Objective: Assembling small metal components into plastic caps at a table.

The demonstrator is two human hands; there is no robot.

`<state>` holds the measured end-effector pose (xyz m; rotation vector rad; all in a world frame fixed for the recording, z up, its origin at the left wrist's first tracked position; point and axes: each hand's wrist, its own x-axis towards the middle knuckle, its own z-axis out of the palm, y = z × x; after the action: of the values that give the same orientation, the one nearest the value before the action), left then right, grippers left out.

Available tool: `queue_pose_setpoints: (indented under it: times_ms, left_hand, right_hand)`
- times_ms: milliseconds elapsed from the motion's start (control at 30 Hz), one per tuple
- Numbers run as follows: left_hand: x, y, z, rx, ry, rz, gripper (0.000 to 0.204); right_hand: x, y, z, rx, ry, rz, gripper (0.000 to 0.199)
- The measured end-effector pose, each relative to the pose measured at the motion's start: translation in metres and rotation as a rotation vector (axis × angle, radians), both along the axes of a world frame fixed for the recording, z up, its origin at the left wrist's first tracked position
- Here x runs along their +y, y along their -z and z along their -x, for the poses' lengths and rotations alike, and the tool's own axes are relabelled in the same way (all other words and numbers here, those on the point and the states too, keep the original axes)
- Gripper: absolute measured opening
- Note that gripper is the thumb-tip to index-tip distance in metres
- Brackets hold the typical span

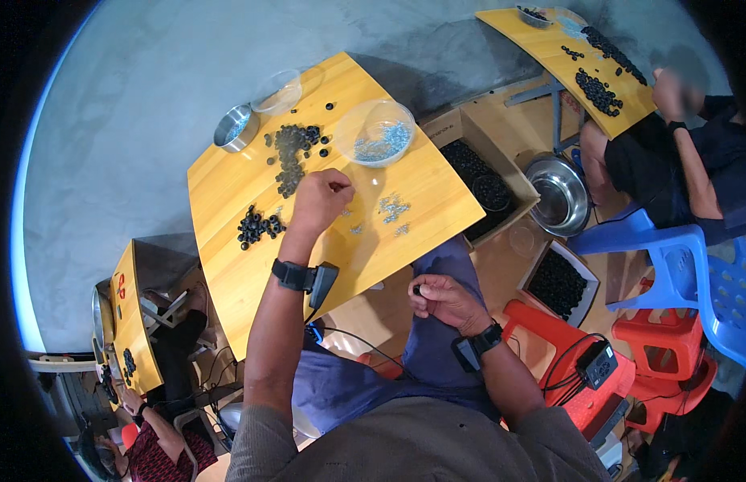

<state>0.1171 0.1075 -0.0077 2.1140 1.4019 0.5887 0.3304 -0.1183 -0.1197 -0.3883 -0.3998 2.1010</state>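
Observation:
My left hand (321, 199) is over the yellow wooden table (421, 201), its fingers closed in a pinch; whatever they hold is too small to make out. Beside it lie small silvery metal pieces (393, 207). Beyond it spreads a cluster of small black round parts (289, 157), and a second pile of black parts (256, 227) sits to its left. My right hand (448, 304), above my thigh and off the table's near edge, is closed on a small black round part (417, 290).
A clear tub (408, 120) of silvery pieces, a metal bowl (220, 132) and a clear lid (278, 90) stand on the table. Right of it are a cardboard box (513, 181) of black parts, a steel basin (559, 197) and plastic stools (670, 265). Other people sit at tables on both sides.

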Motion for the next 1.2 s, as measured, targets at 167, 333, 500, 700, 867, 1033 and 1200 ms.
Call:
queue_pose_setpoints:
  times_ms: [167, 333, 500, 700, 867, 1033, 1200]
  left_hand:
    - [-0.007, -0.040, 0.002, -0.293, -0.070, 0.325, 0.019]
    - [-0.007, -0.038, 0.022, -0.361, -0.195, 0.239, 0.017]
    - [-0.030, -0.021, 0.025, -0.209, -0.085, 0.073, 0.016]
    - [-0.068, -0.007, 0.024, -0.080, -0.072, -0.057, 0.018]
    - [-0.093, -0.001, 0.005, 0.036, -0.038, -0.103, 0.023]
    - [-0.101, 0.017, -0.007, -0.030, -0.091, -0.229, 0.015]
    - [-0.088, 0.010, 0.000, -0.213, -0.218, -0.114, 0.011]
  right_hand:
    - [0.000, -0.002, -0.002, -0.020, 0.014, 0.003, 0.024]
    - [0.000, -0.008, 0.001, -0.054, 0.017, 0.000, 0.023]
    - [-0.001, -0.007, 0.001, -0.043, 0.015, 0.003, 0.022]
    - [0.000, -0.007, 0.001, -0.039, 0.020, -0.002, 0.022]
    - [-0.001, -0.008, 0.002, -0.055, 0.027, 0.010, 0.022]
    - [0.001, -0.007, 0.004, -0.029, 0.000, -0.019, 0.022]
    - [-0.002, 0.000, 0.001, -0.067, 0.033, -0.013, 0.029]
